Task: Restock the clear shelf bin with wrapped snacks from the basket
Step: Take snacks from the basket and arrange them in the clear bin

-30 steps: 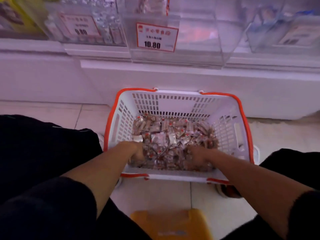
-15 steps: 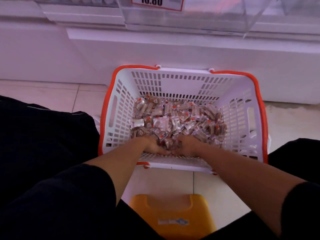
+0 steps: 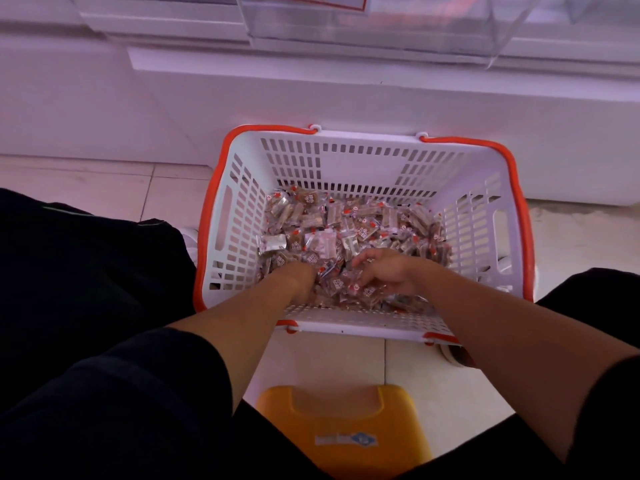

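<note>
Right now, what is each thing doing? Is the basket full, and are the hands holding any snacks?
basket: upright on the floor, partly filled.
wrapped snacks: loose heap covering the basket's bottom.
left hand: dug into the heap, fingers hidden.
right hand: fingers curled, gathering snacks.
clear shelf bin: on the shelf above; contents cannot be told.
yellow stool: on the floor between the person's legs.

The basket stands on the floor directly in front of the shelf unit's base, with the clear shelf bin above and behind it at the top edge. The wrapped snacks lie heaped in the basket, and both hands are down among them at the near side, the left hand beside the right hand (close together, snacks between). A stool sits nearer than the basket, between the person's legs.
</note>
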Demonstrator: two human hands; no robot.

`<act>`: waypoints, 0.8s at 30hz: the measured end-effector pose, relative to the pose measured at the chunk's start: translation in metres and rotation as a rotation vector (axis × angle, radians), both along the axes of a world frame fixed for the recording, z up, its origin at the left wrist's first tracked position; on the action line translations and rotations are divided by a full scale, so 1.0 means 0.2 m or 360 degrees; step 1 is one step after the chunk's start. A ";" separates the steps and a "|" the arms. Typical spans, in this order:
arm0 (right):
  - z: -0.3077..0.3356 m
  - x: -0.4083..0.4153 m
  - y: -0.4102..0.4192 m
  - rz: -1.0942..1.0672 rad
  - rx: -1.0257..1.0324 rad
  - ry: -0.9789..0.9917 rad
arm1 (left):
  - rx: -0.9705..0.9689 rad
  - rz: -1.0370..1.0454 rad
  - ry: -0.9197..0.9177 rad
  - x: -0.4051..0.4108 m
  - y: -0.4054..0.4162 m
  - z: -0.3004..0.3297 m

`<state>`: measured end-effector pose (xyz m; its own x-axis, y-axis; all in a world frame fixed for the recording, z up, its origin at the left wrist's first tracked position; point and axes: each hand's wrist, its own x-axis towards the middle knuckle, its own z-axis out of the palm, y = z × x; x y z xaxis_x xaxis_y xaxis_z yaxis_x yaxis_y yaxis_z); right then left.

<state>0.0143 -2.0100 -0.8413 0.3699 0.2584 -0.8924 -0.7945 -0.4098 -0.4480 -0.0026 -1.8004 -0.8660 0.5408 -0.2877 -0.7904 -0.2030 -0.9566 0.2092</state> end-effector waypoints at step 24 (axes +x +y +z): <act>-0.04 -0.01 -0.07 0.0038 -0.0012 -0.0072 | 0.0279 -0.0042 0.0451 0.07 0.07 0.06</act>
<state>0.0125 -2.0237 -0.8499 0.4035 0.2609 -0.8770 -0.7635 -0.4322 -0.4799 0.0119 -1.7869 -0.8538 0.2866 -0.1452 -0.9470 -0.1856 -0.9781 0.0938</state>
